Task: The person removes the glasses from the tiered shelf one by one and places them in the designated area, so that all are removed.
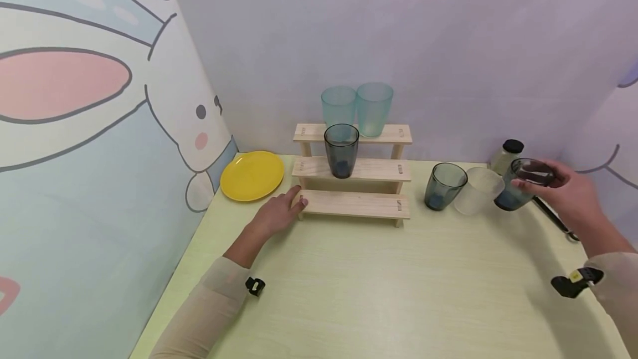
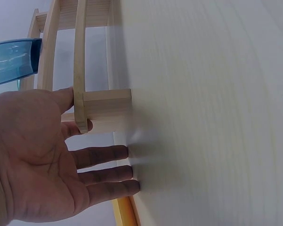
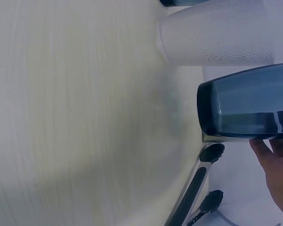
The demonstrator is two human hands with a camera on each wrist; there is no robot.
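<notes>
At the right, my right hand (image 1: 573, 193) grips a smoke-blue drinking glass (image 1: 518, 184) near its rim. The glass (image 3: 249, 103) is held off the table in the right wrist view. Beside it stand a frosted clear cup (image 1: 478, 191) and another smoke-blue glass (image 1: 445, 186). My left hand (image 1: 276, 215) is at the left end of a three-step wooden rack (image 1: 354, 204). Thumb and index finger pinch its lowest board in the left wrist view, while the other fingers (image 2: 103, 156) extend toward the tabletop. One smoke-blue glass (image 1: 341, 151) occupies the middle step; two pale teal cups (image 1: 374, 109) are on top.
Left of the rack lies a yellow plate (image 1: 252, 176). A black-capped jar (image 1: 507, 154) stands behind the held glass, near the back wall. Black-and-grey tongs (image 3: 193, 188) lie at the table's right side. Printed walls border the table (image 1: 374, 292) at the back and left.
</notes>
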